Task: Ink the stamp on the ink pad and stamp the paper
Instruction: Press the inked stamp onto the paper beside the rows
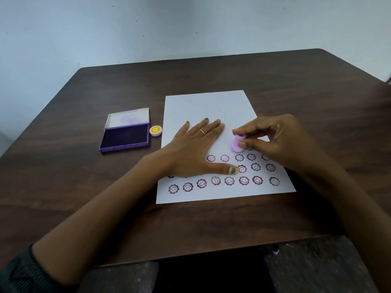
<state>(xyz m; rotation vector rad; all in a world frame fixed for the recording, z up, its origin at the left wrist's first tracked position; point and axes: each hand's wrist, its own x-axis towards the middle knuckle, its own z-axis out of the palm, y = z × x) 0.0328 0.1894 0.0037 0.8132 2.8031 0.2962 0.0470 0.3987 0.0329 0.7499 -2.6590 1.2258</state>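
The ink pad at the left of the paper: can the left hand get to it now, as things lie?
Probably yes. The ink pad lies open on the table, and only a small round cap sits beside it. The left hand rests flat on the paper, holding nothing.

A plain room, perhaps an office or study space, was suggested by a dark wood-grain counter (pixel 275 85) set against a bare, pale, lightly marked wall (pixel 148 28); nothing more specific could be told.
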